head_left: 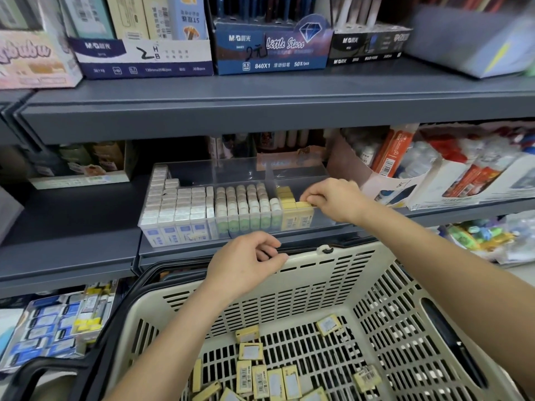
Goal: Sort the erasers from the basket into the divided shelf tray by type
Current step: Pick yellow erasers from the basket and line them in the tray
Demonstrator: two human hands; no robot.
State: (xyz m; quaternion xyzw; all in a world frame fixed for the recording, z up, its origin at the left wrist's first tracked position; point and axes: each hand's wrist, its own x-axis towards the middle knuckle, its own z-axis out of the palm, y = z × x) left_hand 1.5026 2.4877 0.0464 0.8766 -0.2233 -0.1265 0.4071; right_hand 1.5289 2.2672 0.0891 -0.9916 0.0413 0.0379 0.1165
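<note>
– Erasers (260,374), yellow-sleeved, lie loose on the floor of the basket (347,257). Any in the divided tray (240,175)?

– Yes. Tray's right compartment: a block of yellow erasers (285,198) stood on end, front-left corner. Middle compartment: green-sleeved erasers (243,208) in rows. Left compartment: white erasers (176,204), packed tight, with more rows toward the tray's left wall.

– Right hand?

– The right hand (333,199) is over the tray's right compartment. Thumb and forefinger are pinched on a single eraser (302,204) at the top of that yellow block. Other fingers are curled in.

– And the left?

– The left hand (246,266) is just below the tray's front wall. Fingers are curled over the basket's far rim, thumb lying along the top of it. Cannot tell whether anything sits in the palm.

– Surroundings?

– The tray stands on a grey shelf (86,241), with the basket in front of and below the tray. Right of the tray is an open cardboard box (385,180) of red-and-white tubes. Above the tray, one shelf up, is a blue pencil box (269,53). Below and left of the tray are blue and yellow packets (58,328).
</note>
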